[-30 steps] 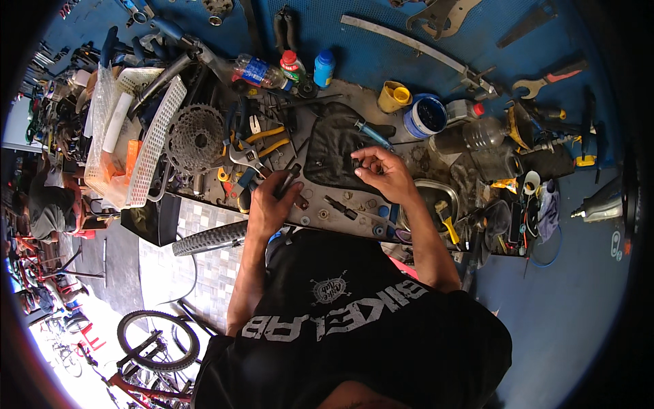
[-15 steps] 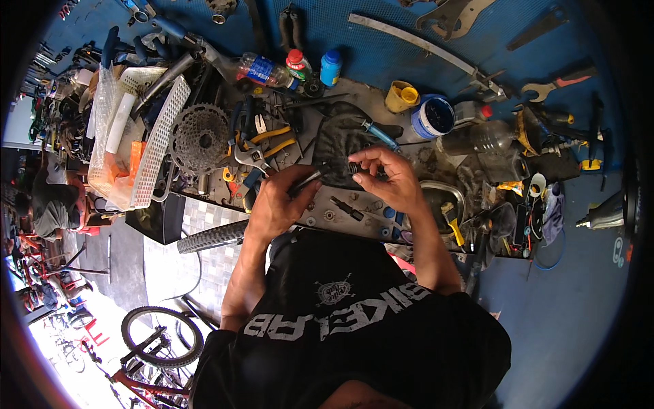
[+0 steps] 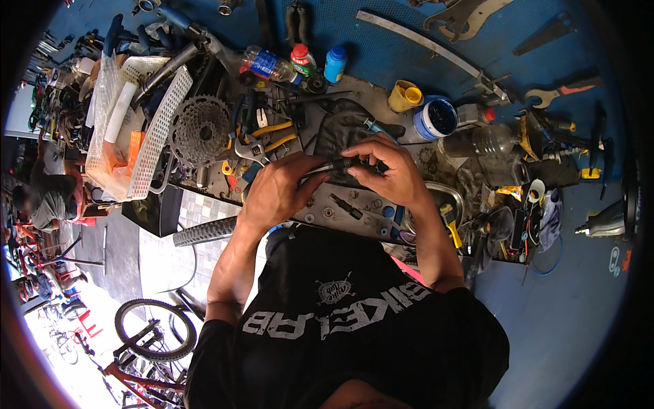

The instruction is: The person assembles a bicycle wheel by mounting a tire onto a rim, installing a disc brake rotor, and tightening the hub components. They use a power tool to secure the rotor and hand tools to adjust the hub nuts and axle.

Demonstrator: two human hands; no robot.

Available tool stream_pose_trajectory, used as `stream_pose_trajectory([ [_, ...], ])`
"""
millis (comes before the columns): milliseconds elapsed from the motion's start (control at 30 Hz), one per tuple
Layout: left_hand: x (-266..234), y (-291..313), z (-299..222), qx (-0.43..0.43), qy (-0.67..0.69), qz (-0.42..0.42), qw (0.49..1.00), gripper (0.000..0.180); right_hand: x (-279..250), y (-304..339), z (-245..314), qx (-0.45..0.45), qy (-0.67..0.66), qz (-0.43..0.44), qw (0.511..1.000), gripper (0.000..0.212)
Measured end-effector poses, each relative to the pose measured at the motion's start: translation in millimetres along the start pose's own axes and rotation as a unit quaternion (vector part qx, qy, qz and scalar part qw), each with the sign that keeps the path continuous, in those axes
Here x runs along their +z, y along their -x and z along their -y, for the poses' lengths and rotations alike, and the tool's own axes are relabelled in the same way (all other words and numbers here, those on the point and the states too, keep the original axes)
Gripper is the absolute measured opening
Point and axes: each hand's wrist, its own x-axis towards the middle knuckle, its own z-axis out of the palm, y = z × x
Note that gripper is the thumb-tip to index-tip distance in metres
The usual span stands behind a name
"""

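Silvery metal rod (image 3: 317, 170) pinched in the left hand (image 3: 276, 194) — and the right hand (image 3: 388, 173) has its fingers holding a dark cylindrical part (image 3: 342, 163).

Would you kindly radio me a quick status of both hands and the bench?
Left hand gripping slim metal piece. Right hand pinching small dark part, ends close, contact unclear. Dark cloth lying just beyond hands.

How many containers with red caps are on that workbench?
2: a small bottle at the back, left of the blue bottle, and a grey container just right of the blue-and-white tub. Others may be hidden in the clutter.
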Motion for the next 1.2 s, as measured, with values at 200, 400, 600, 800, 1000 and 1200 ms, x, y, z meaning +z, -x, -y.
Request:
stream_pose_trajectory([
  [200, 1.0, -0.9, -0.3, 0.0, 0.004, 0.001, 1.0, 0.022, 0.5, 1.1, -2.4, -0.006, 0.008, -0.003, 1.0, 0.037],
  [400, 1.6, -2.1, -2.0, 0.008, -0.008, 0.003, 1.0, 0.023, -1.7, 2.3, -5.7, -0.035, 0.034, -0.009, 0.999, 0.036],
  [600, 2.4, -3.4, -4.1, 0.03, -0.022, -0.013, 0.999, 0.023, -5.6, 1.4, -6.7, -0.037, 0.025, -0.002, 0.999, 0.033],
  [800, 3.6, -4.2, -6.5, 0.027, -0.031, -0.031, 0.999, 0.024, -7.6, 0.5, -6.8, -0.006, 0.008, 0.011, 1.0, 0.023],
  [1000, 6.5, -4.9, -9.2, 0.02, -0.039, -0.028, 0.999, 0.025, -1.8, 0.5, -8.1, 0.146, -0.044, 0.042, 0.987, 0.027],
  [1200, 4.7, -7.9, -8.3, 0.008, -0.056, -0.015, 0.998, 0.025, -3.6, 0.6, -5.5, 0.012, 0.002, -0.028, 1.0, 0.039],
])
